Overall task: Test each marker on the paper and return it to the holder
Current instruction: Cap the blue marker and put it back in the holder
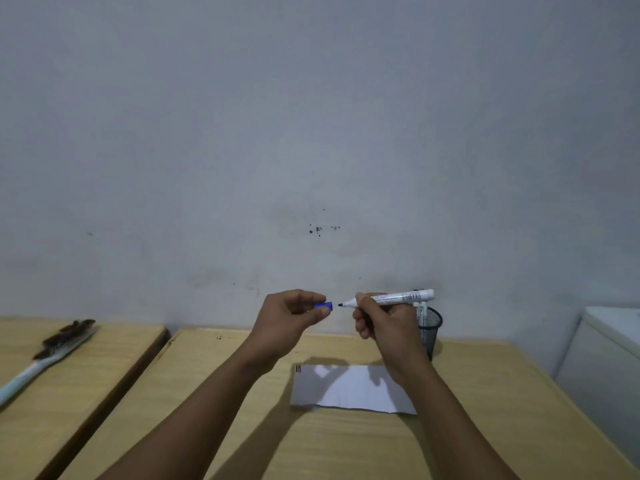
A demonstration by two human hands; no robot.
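One whiteboard marker [398,298] in hand, uncapped, white barrel, dark tip pointing left. A barcode and lines of small print run along the barrel; too small to read. One blue cap [325,305], off the marker, open end facing the tip, a small gap between them.

Right hand [386,327] clenched around the marker's front half, thumb and fingers wrapped on the barrel, marker held about level above the desk. Left hand [292,317] pinches the blue cap between thumb and forefinger, other fingers curled in.

One black mesh holder [430,332] stands at the back of the desk by the wall, just behind the right hand. At least one more white marker [421,308] stands in it; exact count hidden by the hand and the held marker.

One sheet of white paper [349,388] lies flat on the wooden desk [242,410], below both hands, shadowed by them. Small coloured marks at its top left corner; not legible.

Second wooden desk [69,375] to the left, a narrow gap between the two. One brush [45,355] lies on it, pale blue handle, dark bristles.

Grey wall [311,133] behind, a few dark specks.
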